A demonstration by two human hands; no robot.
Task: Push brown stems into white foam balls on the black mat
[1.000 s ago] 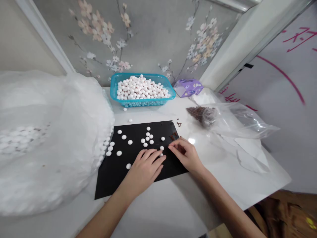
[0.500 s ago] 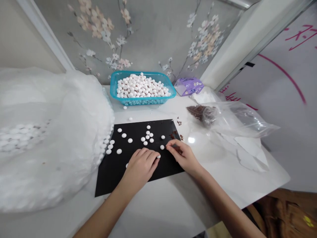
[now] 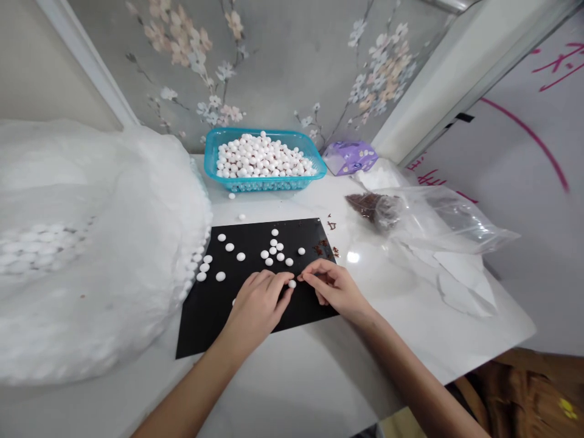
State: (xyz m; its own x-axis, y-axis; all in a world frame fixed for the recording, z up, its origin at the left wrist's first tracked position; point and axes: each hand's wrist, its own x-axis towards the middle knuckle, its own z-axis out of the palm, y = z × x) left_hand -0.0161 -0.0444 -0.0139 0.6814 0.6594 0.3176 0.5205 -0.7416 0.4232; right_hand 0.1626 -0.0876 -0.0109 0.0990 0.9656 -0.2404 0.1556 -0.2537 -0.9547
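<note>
Over the black mat (image 3: 201, 325), my left hand (image 3: 261, 304) grips a small white ball (image 3: 292, 284) between thumb and forefinger. Close on its right, my right hand (image 3: 336, 291) has its fingers pinched together. A tiny reddish-brown bit seems to show at those fingertips, too small to name surely. Beyond the hands, several loose white balls (image 3: 274, 233) lie clustered on the mat, with one (image 3: 289, 262) just past the left fingertips. Others (image 3: 221, 276) are scattered toward the left side. Small brown pieces (image 3: 322, 248) lie by the mat's right edge.
A blue basket (image 3: 269, 184) heaped with white balls stands at the back, beside a purple packet (image 3: 350, 159). A large translucent bag (image 3: 104, 255) of balls fills the left. On the right lie a clear bag (image 3: 438, 219) with brown bits and white paper (image 3: 463, 283).
My right hand has moved left toward the ball in my left hand. A loose ball near its fingertips has shifted left and away, toward the cluster.
</note>
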